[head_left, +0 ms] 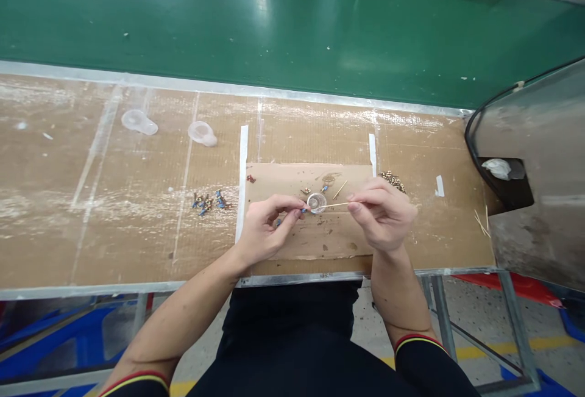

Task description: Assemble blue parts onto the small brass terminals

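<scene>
My left hand pinches a small blue-tipped metal piece at the rim of a small clear cup. My right hand is closed on a thin wooden toothpick, whose far end reaches over the cup toward the piece. Whether the tip touches the piece I cannot tell. Around the cup on the stained cardboard sheet lie another toothpick, a blue and brass piece and a small brass piece. Part of a further blue piece shows beside my left fingers.
Several blue-tipped pieces lie left of the sheet, and a heap of brass pieces lies right of it. Two translucent plastic items rest farther left. Loose toothpicks lie near a metal housing at the right edge.
</scene>
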A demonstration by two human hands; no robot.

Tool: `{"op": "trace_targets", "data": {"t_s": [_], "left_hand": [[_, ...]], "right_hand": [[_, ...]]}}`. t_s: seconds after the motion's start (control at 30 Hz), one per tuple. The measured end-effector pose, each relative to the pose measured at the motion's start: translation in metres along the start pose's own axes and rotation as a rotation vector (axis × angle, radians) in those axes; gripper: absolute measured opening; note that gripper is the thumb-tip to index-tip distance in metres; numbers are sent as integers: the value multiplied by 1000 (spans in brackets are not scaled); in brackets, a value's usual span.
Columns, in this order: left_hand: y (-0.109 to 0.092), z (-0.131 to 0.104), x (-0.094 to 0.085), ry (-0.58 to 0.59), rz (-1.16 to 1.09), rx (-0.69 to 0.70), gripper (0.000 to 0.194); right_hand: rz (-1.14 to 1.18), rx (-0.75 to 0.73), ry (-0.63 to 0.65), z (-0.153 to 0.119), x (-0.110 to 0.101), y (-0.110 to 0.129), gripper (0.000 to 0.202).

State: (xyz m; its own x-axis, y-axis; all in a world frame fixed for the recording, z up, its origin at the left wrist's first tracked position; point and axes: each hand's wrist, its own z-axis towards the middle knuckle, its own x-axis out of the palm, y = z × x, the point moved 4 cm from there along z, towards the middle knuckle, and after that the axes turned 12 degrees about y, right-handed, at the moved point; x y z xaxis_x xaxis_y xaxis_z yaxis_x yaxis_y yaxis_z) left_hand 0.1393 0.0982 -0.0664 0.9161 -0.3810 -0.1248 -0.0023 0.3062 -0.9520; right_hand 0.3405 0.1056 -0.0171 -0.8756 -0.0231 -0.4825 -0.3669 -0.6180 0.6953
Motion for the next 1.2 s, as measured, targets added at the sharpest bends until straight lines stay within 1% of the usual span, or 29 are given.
{"op": "trace_targets", "data": {"t_s": [0.03,0.1,0.17,0.23,0.3,0.33,0.37,0.4,0.5,0.53,0.57,0.63,0.7,0.8,0.87,1.07,1.13,1.2], "left_hand": [[-1,0,0,-3,-30,-19,8],[-2,1,-1,-7,-94,-56,5],[-3,1,-2,-3,-146,-87,8],[-4,2,-2,-3,-178,-109,11],[-4,2,-4,-13,-195,-119,13],[-4,2,-5,-25,-198,-120,12],[-4,3,-6,-39,-198,-119,12],[-3,3,-7,-52,-199,-114,12],[-2,4,-10,-80,-211,-101,12],[-1,4,-11,-82,-219,-97,12],[-1,4,-11,-83,-227,-93,11],[0,5,-13,-75,-233,-92,9],[1,5,-13,-59,-220,-108,8],[2,6,-14,-47,-190,-132,8],[1,7,-13,-48,-188,-130,7],[3,7,-11,-45,-185,-159,15],[3,7,-11,-49,-181,-161,15],[2,7,-12,-53,-183,-157,14]], "right_hand": [[-24,19,26,1,-2,-2,9],[-86,54,151,2,0,-9,10],[-170,98,298,1,8,-16,12],[-245,146,410,0,16,-23,15],[-268,199,466,-2,18,-30,16],[-259,222,454,-3,13,-33,16],[-247,249,407,-3,5,-36,16],[-244,284,323,-4,-7,-41,17],[-325,449,-23,-14,-53,-60,19],[-365,517,-101,-19,-66,-68,20],[-397,584,-133,-25,-76,-77,20],[-427,699,-82,-35,-86,-96,19],[-431,762,24,-42,-86,-112,18],[-427,782,141,-46,-82,-123,19],[-434,778,175,-46,-81,-124,19],[-404,733,205,-41,-80,-118,10],[-373,709,152,-38,-80,-113,9],[-317,663,40,-35,-80,-105,8]]}}
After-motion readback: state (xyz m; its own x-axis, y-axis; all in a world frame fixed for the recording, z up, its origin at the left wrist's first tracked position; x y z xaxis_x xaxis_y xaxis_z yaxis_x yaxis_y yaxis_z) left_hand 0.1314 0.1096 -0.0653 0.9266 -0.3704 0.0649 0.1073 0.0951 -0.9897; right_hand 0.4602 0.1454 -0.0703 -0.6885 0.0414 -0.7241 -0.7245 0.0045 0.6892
